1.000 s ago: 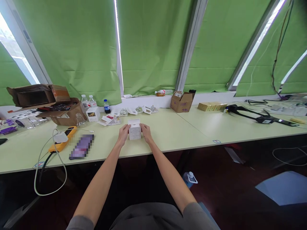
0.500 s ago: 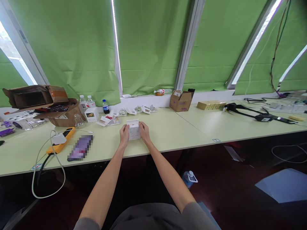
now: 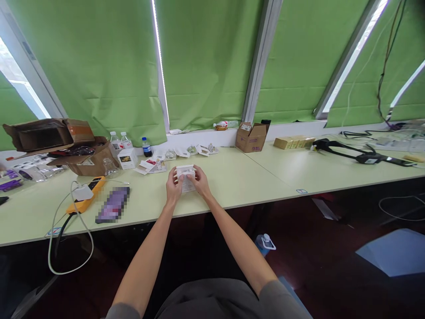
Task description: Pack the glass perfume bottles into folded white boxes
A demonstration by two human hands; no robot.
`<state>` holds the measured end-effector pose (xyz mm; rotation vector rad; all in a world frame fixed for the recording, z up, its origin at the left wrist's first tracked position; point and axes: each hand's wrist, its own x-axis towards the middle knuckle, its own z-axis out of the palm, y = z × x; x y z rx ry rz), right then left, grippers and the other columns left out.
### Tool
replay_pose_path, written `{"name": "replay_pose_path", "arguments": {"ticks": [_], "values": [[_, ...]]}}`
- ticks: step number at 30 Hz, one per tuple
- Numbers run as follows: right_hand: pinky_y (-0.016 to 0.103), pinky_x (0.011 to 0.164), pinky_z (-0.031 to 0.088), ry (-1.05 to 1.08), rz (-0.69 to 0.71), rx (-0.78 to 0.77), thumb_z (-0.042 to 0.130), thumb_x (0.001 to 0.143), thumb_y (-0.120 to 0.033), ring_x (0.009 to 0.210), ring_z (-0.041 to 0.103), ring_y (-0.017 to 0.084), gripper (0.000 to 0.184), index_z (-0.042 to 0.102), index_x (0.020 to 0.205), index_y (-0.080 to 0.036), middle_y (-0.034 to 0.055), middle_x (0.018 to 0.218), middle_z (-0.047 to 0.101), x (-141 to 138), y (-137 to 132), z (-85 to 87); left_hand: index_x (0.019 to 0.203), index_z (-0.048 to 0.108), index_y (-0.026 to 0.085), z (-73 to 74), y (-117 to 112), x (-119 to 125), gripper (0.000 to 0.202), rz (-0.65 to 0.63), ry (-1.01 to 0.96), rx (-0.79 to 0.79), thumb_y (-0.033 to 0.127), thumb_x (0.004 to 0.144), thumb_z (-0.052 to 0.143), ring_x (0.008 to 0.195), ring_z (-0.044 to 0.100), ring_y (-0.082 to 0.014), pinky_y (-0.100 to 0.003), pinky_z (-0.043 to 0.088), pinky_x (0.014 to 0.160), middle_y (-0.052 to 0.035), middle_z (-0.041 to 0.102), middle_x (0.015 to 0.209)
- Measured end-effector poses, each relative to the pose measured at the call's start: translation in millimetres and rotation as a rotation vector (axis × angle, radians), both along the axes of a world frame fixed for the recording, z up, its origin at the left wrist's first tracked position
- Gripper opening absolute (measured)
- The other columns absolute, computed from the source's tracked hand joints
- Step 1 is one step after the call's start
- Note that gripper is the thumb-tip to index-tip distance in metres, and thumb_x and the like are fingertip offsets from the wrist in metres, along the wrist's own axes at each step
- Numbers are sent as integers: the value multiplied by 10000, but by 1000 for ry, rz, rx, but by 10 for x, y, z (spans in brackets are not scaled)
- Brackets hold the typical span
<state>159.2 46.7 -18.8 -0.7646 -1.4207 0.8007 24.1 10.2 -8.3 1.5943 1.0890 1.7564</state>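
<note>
Between my hands is a small white cardboard box [image 3: 188,184], held near the table's front edge, with its flap end facing away from me. My left hand [image 3: 173,186] grips the left side, its thumb on the near face. On the right side, my right hand [image 3: 200,182] closes round it the same way, thumb also pressed on the face. Fine print covers that face. What is inside the box is hidden. Beyond my hands, several opened white packages with small clear glass-like items, among them one package [image 3: 152,165], lie in a row on the table [image 3: 232,177].
To the left are a phone [image 3: 113,204], a yellow power strip [image 3: 86,197] with a looped white cable, and an open brown carton [image 3: 88,164]. A small carton [image 3: 251,137] and yellow boxes [image 3: 294,142] stand at the back right. A black strapped device [image 3: 360,155] lies farther right.
Both thumbs have moved inward onto the face of the white box, near its upper end. The flap at the top now looks lower and more folded over. The view has shifted slightly.
</note>
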Motion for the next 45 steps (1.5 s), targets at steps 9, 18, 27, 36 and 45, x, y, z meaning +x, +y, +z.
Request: {"name": "replay_pose_path", "arguments": {"ticks": [9, 18, 27, 36, 45], "values": [[313, 724, 524, -68, -44, 57, 614, 777, -390, 819, 635, 181, 440, 517, 1176, -234, 56, 1041, 636, -10, -76, 20, 1234, 512, 228, -32, -32, -16, 433, 75, 101, 43, 438, 856, 546, 1005, 611, -208, -333, 517, 803, -99, 597, 1193], [313, 748, 522, -122, -60, 99, 580, 795, -374, 842, 633, 182, 394, 546, 1153, -213, 65, 1069, 641, -12, -147, 67, 1183, 562, 238, -3, -84, -4, 377, 96, 138, 33, 404, 845, 553, 1059, 574, -216, -331, 501, 827, -99, 565, 1249], [342, 820, 503, -243, -140, 202, 574, 817, -370, 1009, 597, 225, 381, 602, 1168, -225, 75, 1156, 632, -13, -147, 36, 1223, 553, 262, -46, -79, -31, 364, 156, 347, 119, 345, 872, 506, 1229, 469, -239, -338, 491, 873, -89, 516, 1286], [374, 919, 462, -348, -200, 284, 537, 851, -313, 1079, 567, 228, 345, 596, 1185, -250, 62, 1161, 632, -16, -156, 33, 1234, 546, 277, -41, -110, 10, 356, 250, 473, 130, 311, 889, 465, 1251, 456, -249, -378, 454, 952, -83, 488, 1298], [352, 879, 474, -346, -221, 258, 527, 843, -334, 1015, 586, 219, 334, 559, 1158, -228, 58, 1129, 632, -24, -166, 19, 1214, 522, 243, -28, -97, 4, 345, 238, 438, 165, 300, 875, 490, 1170, 503, -246, -397, 433, 968, -99, 524, 1209]]}}
